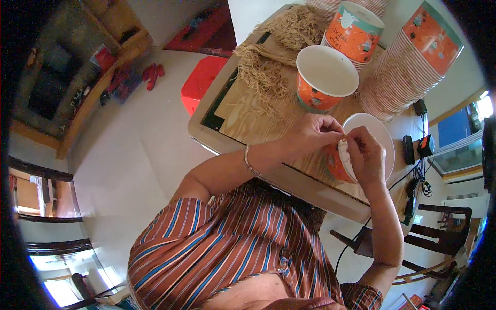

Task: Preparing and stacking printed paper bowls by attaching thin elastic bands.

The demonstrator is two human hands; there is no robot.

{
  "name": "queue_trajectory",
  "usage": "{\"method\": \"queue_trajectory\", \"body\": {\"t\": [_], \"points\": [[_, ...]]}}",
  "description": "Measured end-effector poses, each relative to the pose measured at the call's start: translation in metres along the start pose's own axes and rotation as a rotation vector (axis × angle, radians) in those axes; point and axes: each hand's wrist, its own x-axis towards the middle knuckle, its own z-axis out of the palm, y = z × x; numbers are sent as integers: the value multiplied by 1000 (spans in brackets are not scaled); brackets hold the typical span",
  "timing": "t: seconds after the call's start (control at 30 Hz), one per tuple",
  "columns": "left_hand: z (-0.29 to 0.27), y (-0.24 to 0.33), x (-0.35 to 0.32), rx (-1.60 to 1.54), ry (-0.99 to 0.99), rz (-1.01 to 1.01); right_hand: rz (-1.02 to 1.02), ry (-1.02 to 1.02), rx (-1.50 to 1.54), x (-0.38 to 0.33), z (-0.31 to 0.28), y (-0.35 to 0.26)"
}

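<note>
An orange paper bucket (338,164) with a white inside and rim stands tilted near the table's front edge. My left hand (315,135) and my right hand (368,155) meet over its near left rim. Thumb and fingers of each hand are pinched together, almost touching. What they pinch is too small and too covered to name. My right hand partly hides the bucket's rim and opening. Just beyond my left hand stands another orange paper bucket (327,72), upright, its white inside showing.
Tan twine (263,77) lies in loose bundles on the wooden table (243,116). Stacks of nested paper buckets (408,72) stand at the back and right. Black cables (422,173) run along the right edge. A red stool (202,77) and a dark chair (439,232) flank the table.
</note>
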Motion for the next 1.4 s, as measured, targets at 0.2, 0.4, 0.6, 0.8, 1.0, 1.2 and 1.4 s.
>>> {"method": "queue_trajectory", "body": {"t": [0.2, 0.4, 0.6, 0.8, 1.0, 1.2, 1.4], "points": [[-2, -1, 3, -63, -50, -37, 352, -80, 346, 8, -5, 11], [-6, 0, 3, -186, -105, -95, 348, -31, 514, 7, -10, 5], [-3, -3, 3, -266, -85, -77, 142, -72, 278, -1, -3, 0], [-3, 1, 4, -190, -107, -89, -49, -22, 5, -3, -3, -4], [-4, 4, 4, -113, -107, -74, -186, -4, -193, -3, -3, -5], [-4, 4, 4, -62, -147, -21, -199, -2, -220, -3, -1, 1], [-4, 3, 4, 8, -149, 75, -143, 8, -167, -1, 0, -3]]}}
